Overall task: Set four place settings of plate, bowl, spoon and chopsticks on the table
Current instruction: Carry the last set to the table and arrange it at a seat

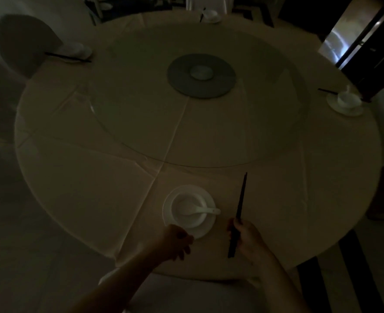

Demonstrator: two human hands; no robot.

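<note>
While dim light is falling on the round, cream-clothed table (96,177) and its glass turntable (220,136), the right hand (247,239) is gripping black chopsticks (241,199) just right of the near white plate (187,189), bowl (187,222) and spoon (205,210). The left hand (176,241) is curling at the plate's near rim, and I cannot tell whether it is holding it.

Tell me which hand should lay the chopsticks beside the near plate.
Right. The right hand grips the chopsticks, held just right of the near plate; the left hand sits at the plate's near rim and holds no chopsticks.

Spoon (199,211) in bowl (189,210) on plate (205,231), chopsticks (239,208) right
</note>
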